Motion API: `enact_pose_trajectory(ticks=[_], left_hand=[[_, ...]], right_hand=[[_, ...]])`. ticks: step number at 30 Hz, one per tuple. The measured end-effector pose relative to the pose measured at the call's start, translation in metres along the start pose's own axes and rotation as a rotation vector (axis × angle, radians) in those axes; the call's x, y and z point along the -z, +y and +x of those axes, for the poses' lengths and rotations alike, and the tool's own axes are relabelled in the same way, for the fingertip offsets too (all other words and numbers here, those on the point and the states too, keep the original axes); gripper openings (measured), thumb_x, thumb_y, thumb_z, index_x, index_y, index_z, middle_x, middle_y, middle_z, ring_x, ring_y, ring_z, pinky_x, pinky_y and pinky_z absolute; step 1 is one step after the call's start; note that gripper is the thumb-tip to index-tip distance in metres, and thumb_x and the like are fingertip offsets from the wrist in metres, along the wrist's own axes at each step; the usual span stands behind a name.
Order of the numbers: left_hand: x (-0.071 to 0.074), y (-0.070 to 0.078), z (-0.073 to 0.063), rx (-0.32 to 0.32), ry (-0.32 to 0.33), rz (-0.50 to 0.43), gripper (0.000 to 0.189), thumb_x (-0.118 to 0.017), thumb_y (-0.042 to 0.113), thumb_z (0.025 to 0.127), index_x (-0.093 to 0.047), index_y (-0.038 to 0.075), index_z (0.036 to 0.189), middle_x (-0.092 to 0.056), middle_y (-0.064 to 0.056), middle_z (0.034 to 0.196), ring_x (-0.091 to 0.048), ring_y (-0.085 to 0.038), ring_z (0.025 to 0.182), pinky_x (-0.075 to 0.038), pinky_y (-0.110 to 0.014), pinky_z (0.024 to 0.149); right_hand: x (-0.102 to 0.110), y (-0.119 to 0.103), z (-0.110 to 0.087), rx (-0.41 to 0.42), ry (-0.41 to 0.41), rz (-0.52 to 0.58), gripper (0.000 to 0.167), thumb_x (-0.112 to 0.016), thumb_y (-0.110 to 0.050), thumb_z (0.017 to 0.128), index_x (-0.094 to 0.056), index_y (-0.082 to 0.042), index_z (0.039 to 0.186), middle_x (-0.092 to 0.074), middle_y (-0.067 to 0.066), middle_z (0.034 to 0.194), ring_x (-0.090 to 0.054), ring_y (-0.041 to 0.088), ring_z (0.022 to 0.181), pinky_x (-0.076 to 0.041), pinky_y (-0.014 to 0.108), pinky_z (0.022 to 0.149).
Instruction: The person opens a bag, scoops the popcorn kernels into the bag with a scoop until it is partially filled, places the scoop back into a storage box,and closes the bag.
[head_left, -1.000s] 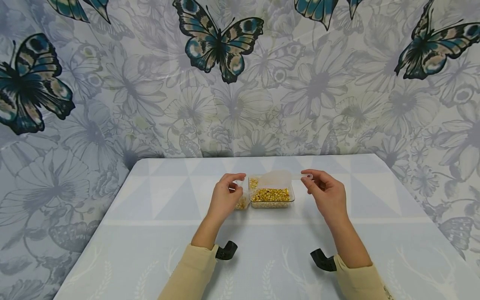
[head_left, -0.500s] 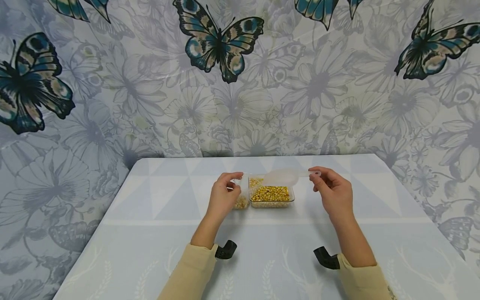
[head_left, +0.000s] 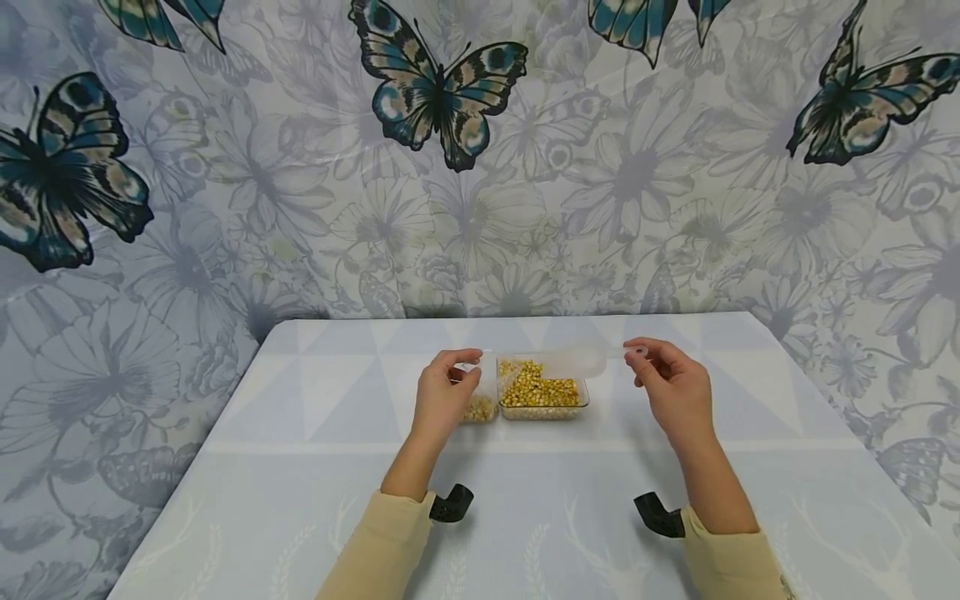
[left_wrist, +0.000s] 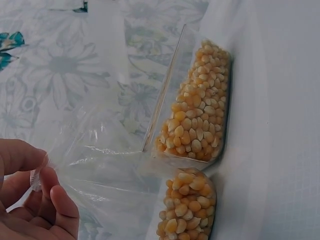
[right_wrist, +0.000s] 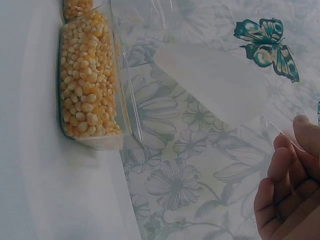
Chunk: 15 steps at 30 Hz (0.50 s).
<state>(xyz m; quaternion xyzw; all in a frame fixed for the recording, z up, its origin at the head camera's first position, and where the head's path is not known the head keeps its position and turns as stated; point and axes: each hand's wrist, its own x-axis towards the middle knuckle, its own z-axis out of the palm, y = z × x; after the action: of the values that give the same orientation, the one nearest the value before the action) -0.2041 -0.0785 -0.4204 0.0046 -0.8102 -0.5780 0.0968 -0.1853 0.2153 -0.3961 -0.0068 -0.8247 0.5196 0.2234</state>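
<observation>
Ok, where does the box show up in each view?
Head: box, just below and right of centre.
Left wrist: box, right of centre, mostly upper half.
Right wrist: box, upper left.
Shared landmark: the bag beside it; left in head, below in left wrist, above in right wrist.

On the table (head_left: 540,517) before the backdrop (head_left: 480,233), corn kernels (head_left: 542,388) lie in a container (head_left: 544,407), bag (left_wrist: 107,160) and left hand (head_left: 442,393) to its left, scoop (head_left: 579,362) above its rear right, right hand (head_left: 677,395) farther right
</observation>
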Motion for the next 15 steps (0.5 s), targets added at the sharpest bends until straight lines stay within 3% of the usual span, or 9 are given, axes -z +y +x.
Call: enact_pose_trajectory(ticks=[5, 15], left_hand=[[0.0, -0.002, 0.001, 0.002, 0.018, 0.002, 0.023, -0.066, 0.008, 0.091, -0.075, 0.018, 0.111, -0.069, -0.001, 0.107, -0.055, -0.014, 0.08, -0.046, -0.024, 0.064], [0.0, -0.002, 0.001, -0.014, 0.024, 0.009, 0.031, -0.061, 0.002, 0.089, -0.075, 0.017, 0.111, -0.068, -0.001, 0.106, -0.053, -0.014, 0.078, -0.044, -0.022, 0.062]], right_hand=[[-0.001, 0.007, 0.001, 0.038, -0.009, -0.088, 0.02, -0.067, -0.025, 0.096, -0.073, -0.013, 0.11, -0.059, -0.013, 0.079, -0.056, 0.007, 0.064, -0.043, 0.022, 0.05], [-0.004, 0.014, 0.001, 0.146, -0.055, -0.218, 0.015, -0.067, -0.019, 0.095, -0.073, -0.012, 0.108, -0.066, 0.004, 0.09, -0.055, 0.0, 0.062, -0.045, 0.022, 0.05]])
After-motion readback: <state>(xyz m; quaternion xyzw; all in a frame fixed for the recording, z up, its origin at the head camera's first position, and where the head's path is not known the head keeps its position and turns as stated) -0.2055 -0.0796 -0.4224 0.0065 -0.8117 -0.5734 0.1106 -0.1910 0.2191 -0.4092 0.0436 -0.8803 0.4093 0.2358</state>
